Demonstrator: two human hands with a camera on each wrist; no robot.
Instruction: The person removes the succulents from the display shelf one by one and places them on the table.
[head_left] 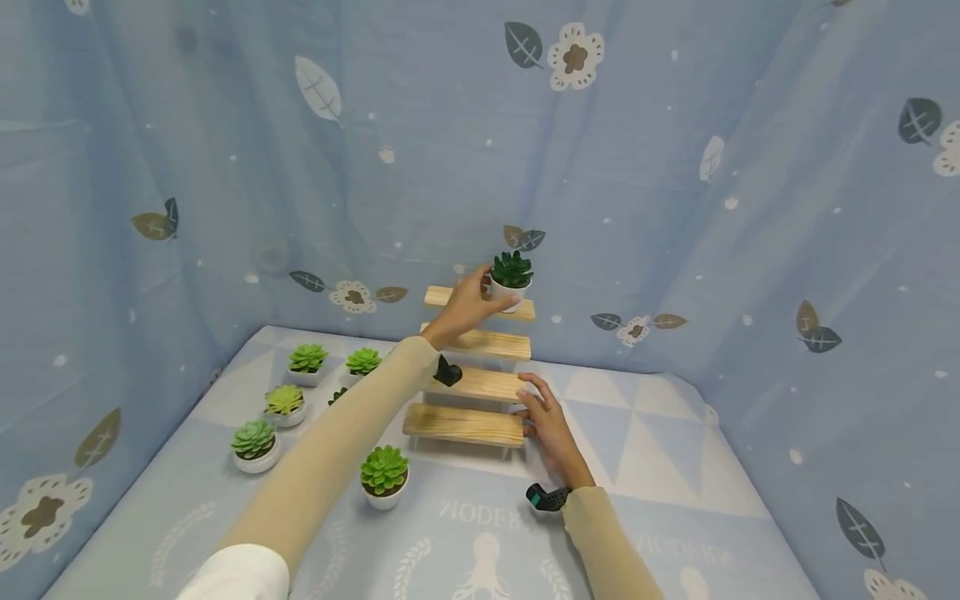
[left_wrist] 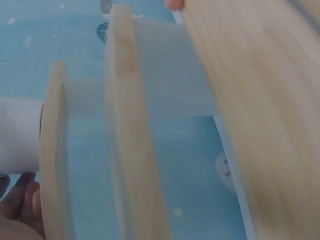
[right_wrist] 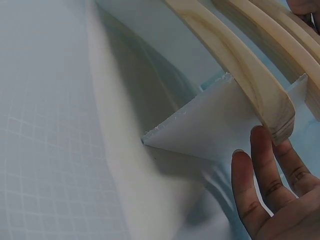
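My left hand [head_left: 467, 307] grips a white pot with a dark green artificial succulent [head_left: 512, 272] at the right end of the top board of a wooden tiered plant stand [head_left: 465, 423]. In the left wrist view the white pot [left_wrist: 19, 136] stands against that top board [left_wrist: 53, 150], fingers curled beneath its side. Down at the stand's right side is my right hand [head_left: 553, 429]. Its fairly straight fingers [right_wrist: 265, 155] touch the end of the lowest board [right_wrist: 272, 110] in the right wrist view, beside a white side support [right_wrist: 200, 120].
Left of the stand are several light green potted succulents, among them one near the front [head_left: 384, 475] and one at the far left [head_left: 255, 443]. A dark plant is partly hidden behind my left forearm. Blue patterned curtains [head_left: 420, 150] enclose the cloth-covered table [head_left: 660, 450].
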